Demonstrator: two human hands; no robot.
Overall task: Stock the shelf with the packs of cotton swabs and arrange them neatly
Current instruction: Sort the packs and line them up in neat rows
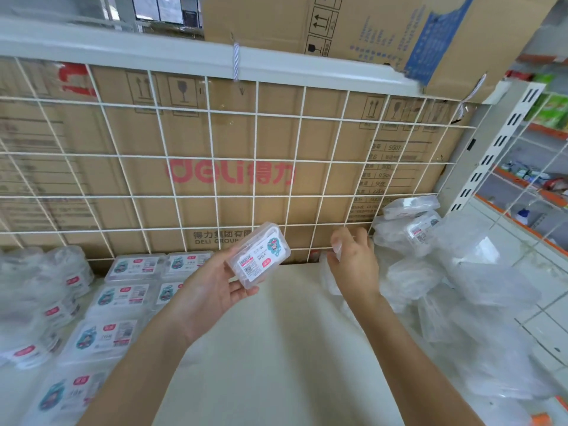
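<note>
Left hand (pixel 212 287) is up, palm toward the camera, fingers and thumb curled round a clear pack of cotton swabs (pixel 258 256). The pack is tilted, its label facing us, held in the air just in front of the wire grid (pixel 215 155). The print on the label is too small to read.

Right hand (pixel 353 262) sits at 3 o'clock from that pack, back of the hand toward us. Something clear and filmy shows at its fingertips, but I cannot tell whether the fingers pinch it or merely touch it.

At 8 o'clock, flat packs (pixel 135 267) lie label-up in rows on the shelf (pixel 276 348). The left forearm covers part of the inner row, and the nearest ones run off the bottom edge. Further out at 9 o'clock are bagged bundles (pixel 46 287) with red labels, too blurred to make out their contents.

At 3 o'clock lies a heap of clear wrapping (pixel 461 287), with 2 loose packs (pixel 422 230) on it at 2 o'clock, against the grid. What lies under the film is hard to read.

Behind the grid stands a Deli carton (pixel 230 175), its left end smeared. An upper carton (pixel 368 26) at 12 o'clock is cut off by the top edge. A slotted upright (pixel 498 142) stands at 2 o'clock.
</note>
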